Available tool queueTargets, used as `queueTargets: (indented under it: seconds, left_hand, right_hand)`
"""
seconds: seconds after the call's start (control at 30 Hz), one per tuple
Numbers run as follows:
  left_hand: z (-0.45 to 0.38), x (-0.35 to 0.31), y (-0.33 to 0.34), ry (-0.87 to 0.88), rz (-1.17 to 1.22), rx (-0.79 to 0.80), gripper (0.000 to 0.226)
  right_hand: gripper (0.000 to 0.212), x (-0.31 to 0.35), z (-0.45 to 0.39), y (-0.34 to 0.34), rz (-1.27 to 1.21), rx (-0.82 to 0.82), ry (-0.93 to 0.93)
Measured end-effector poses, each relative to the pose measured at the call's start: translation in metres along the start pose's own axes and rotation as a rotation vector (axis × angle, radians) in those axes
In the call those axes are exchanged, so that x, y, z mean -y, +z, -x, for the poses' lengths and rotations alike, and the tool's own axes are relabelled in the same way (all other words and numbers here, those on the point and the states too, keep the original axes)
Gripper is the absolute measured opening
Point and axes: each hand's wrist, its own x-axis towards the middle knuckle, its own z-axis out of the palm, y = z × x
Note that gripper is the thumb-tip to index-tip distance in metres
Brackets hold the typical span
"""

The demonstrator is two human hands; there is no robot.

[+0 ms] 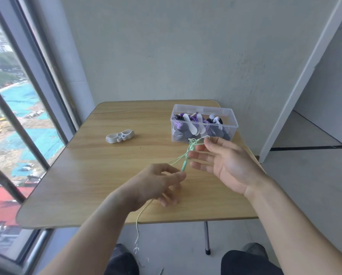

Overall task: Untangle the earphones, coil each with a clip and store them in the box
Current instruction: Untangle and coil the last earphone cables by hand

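**Green earphone cable being untangled above the table**

Low in the frame, a loose end of the green earphone cable (183, 158) hung down past the table (83, 175) edge, between my knees. A little higher, in the centre, my left hand (156, 182) was closed in a pinch on the cable, just below its mint inline remote. To the right of it, my right hand (223, 160) was open with spread fingers, and a small knot of thin wire was caught at my fingertips (207, 141); whether they really pinched it, I could not tell.

I judged I was in the untangling step, coiling not yet begun. Next I needed to pull the knot apart gently, then reach for the white clip (120, 135), lying alone at centre left. Behind my right hand, at upper right, stood the open clear box (203, 124) with coiled earphones already inside.
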Motion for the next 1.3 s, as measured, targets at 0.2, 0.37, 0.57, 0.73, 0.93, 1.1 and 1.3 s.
queueTargets:
  seconds: [0.2, 0.37, 0.57, 0.73, 0.93, 1.1, 1.3]
  left_hand:
    - [-0.007, -0.001, 0.005, 0.189, 0.062, -0.177, 0.023]
    - [-0.008, -0.004, 0.004, 0.362, 0.139, -0.267, 0.019]
    - [-0.009, -0.002, 0.003, 0.379, 0.237, -0.253, 0.035]
    - [-0.007, -0.002, 0.008, 0.447, 0.165, -0.343, 0.007]
    - [-0.006, -0.004, 0.008, 0.431, 0.096, -0.430, 0.009]
    - [-0.005, -0.006, 0.012, 0.394, 0.112, -0.437, 0.004]
    - [-0.005, -0.008, 0.011, 0.271, 0.291, -0.317, 0.023]
  right_hand:
    - [0.018, -0.007, -0.007, 0.014, -0.024, -0.016, -0.043]
    - [0.015, -0.016, -0.007, 0.026, 0.161, 0.034, -0.040]
    - [0.010, -0.023, -0.006, 0.025, 0.240, -0.029, -0.057]
    - [0.016, -0.017, -0.002, 0.023, 0.287, 0.012, -0.027]
    - [0.041, -0.017, 0.000, 0.013, 0.661, -0.281, -0.115]
    - [0.017, -0.016, 0.000, 0.009, 0.725, -0.166, -0.343]
    - [0.019, -0.022, 0.000, 0.007, 0.901, -0.039, -0.345]
